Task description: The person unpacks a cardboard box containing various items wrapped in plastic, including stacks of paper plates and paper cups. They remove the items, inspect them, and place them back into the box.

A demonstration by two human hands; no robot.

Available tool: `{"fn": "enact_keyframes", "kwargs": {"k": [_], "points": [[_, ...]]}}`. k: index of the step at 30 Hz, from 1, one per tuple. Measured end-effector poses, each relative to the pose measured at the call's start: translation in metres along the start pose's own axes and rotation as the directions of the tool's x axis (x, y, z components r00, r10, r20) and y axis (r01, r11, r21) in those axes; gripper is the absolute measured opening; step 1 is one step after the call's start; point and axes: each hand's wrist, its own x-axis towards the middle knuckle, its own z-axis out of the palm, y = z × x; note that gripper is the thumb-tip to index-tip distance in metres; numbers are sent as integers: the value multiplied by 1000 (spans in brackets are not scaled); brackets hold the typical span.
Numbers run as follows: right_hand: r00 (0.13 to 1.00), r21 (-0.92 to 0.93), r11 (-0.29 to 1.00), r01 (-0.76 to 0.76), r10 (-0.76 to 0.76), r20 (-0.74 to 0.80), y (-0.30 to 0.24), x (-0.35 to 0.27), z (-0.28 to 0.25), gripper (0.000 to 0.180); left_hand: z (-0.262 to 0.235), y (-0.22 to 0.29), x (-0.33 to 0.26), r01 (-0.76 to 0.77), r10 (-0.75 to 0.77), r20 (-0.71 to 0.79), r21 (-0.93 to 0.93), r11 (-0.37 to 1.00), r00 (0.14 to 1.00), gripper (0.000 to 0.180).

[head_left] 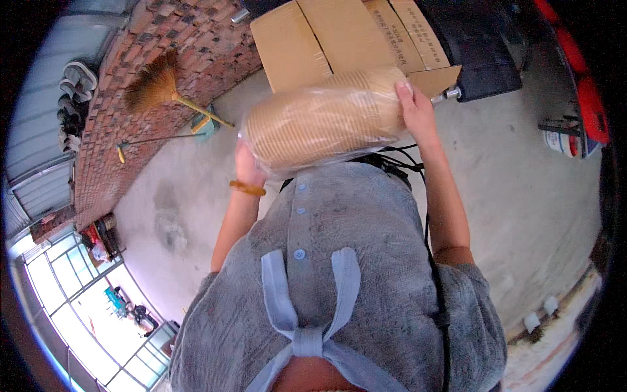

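While hands (249, 163) (419, 116) grip, clear plastic (287, 166) sheathes ribbed tan cylinder (323, 121).

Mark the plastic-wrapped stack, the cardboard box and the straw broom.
Plastic-wrapped stack (323, 121), head view: middle of its ridged side.
Cardboard box (345, 36), head view: panel beside the dark seam.
Straw broom (157, 83), head view: bristles.
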Motion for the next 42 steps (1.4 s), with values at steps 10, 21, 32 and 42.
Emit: {"fn": "enact_keyframes", "kwargs": {"k": [10, 21, 32, 42], "points": [[791, -231, 796, 560, -596, -136, -33, -8, 4, 28, 25, -17, -48, -9, 81, -234, 292, 957, 969, 36], [933, 83, 930, 359, -358, -24, -54, -9, -11, 11, 60, 11, -86, -283, 358, -5, 603, 746, 934, 31], [940, 160, 929, 333, -340, 15, -42, -15, -21, 14, 56, 12, -105, -270, 400, -10, 722, 637, 917, 43], [917, 109, 913, 393, -397, 17, -42, -18, -28, 17, 64, 17, -111, -349, 382, 139, 750, 561, 914, 47]]}}
